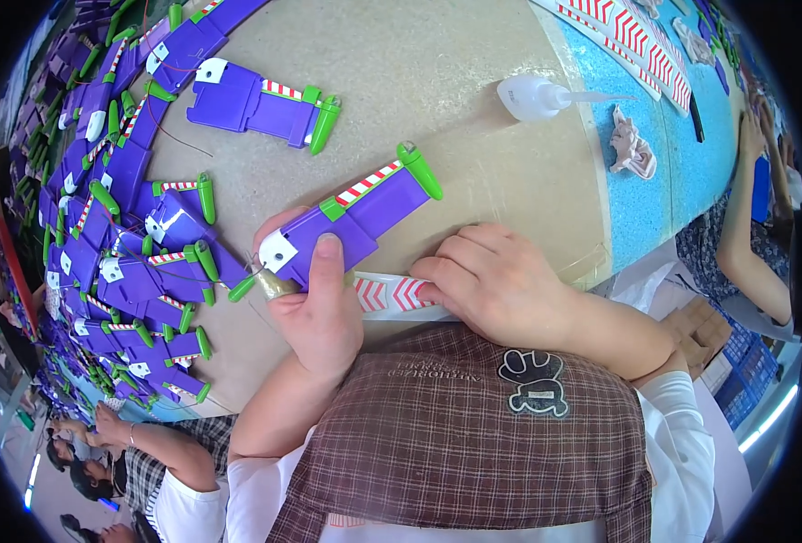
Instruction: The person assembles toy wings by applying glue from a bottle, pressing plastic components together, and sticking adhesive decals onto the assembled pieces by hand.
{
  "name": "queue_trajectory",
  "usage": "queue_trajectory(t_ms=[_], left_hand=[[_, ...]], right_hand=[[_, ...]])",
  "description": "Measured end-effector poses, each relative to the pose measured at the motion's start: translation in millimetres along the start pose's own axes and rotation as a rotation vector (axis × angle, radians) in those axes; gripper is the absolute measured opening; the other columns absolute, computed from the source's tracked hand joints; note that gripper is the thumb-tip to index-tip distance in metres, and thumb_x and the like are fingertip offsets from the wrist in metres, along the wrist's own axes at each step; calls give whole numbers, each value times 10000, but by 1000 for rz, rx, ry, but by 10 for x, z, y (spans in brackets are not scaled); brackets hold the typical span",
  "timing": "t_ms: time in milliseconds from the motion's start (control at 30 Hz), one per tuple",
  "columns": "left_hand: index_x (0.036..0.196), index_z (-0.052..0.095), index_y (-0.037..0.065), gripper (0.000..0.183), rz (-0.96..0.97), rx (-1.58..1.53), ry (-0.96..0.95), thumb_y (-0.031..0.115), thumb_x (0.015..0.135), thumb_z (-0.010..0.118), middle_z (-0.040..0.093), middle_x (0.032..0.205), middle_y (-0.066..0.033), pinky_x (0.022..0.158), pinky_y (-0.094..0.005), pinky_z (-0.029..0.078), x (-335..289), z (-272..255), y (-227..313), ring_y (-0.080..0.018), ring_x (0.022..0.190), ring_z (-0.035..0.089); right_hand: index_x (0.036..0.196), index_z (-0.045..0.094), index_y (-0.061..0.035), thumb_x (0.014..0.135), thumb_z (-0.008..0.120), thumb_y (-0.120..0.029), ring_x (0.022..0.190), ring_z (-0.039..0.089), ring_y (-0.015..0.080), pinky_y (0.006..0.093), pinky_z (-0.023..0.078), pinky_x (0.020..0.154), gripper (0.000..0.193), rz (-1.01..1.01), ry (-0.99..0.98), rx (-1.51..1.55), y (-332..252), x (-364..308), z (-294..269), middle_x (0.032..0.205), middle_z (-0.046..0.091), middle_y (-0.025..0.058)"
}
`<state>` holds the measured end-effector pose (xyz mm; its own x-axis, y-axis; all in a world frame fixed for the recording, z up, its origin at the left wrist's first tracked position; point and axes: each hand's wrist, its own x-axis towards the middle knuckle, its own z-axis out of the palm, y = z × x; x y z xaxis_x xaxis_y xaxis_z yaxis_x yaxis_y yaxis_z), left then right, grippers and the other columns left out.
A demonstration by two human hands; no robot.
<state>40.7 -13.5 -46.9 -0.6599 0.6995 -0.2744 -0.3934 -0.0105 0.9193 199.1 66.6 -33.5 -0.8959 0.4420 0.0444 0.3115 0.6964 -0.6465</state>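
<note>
My left hand [319,312] grips a purple plastic toy part [338,226], its thumb pressed flat on the purple face. The part has a white end, green fittings and a red-and-white striped edge, and tilts up to the right. Beneath it, near my apron, lies a white strip of red chevron stickers [387,295], partly hidden by both hands. My right hand [496,285] rests at the strip's right end, fingers curled and pinching its edge. A small gold-coloured covering [276,282] shows by the left fingers.
Many similar purple parts are heaped along the left, with one part [256,104] lying apart. A white squeeze bottle [532,97], crumpled paper [632,145] and chevron sticker sheets [636,41] lie at the far right. Other people sit at both sides.
</note>
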Motion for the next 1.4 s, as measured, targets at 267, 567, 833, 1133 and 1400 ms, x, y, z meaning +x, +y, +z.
queue_trajectory(t_ms=[267,567,833,1133,1400], left_hand=[[1104,456,18,274,-148,66,16,29,855,568,558,966,-74,717,-262,474,-14,135,153,-115,830,554],[1086,450,24,374,-741,270,-736,-6,773,653,583,858,-40,650,-221,469,64,395,674,-76,776,572],[1084,449,30,390,-856,232,-669,-17,759,660,574,875,-28,646,-219,461,123,480,665,-61,774,558],[1171,449,1,280,-599,265,-643,127,923,483,582,931,-18,752,-217,422,103,193,555,-69,872,535],[1180,406,14,341,-398,-124,-410,15,869,545,533,1107,-68,881,-282,410,-13,303,397,-120,1007,512]], right_hand=[[832,664,-132,705,699,-119,737,551,168,266,425,623,132,-339,203,334,141,-15,-152,828,570,-2],[899,482,-29,890,505,-48,704,442,80,209,364,638,31,521,357,1425,-79,35,-513,862,485,52],[925,494,-13,870,518,17,731,486,73,190,388,657,67,460,250,1350,42,3,-428,881,501,61],[1086,510,17,764,699,-202,782,563,170,269,447,659,433,331,357,795,136,32,-567,888,542,90],[801,562,-55,697,751,-205,775,565,269,349,442,693,263,205,62,652,56,66,-528,781,555,76]])
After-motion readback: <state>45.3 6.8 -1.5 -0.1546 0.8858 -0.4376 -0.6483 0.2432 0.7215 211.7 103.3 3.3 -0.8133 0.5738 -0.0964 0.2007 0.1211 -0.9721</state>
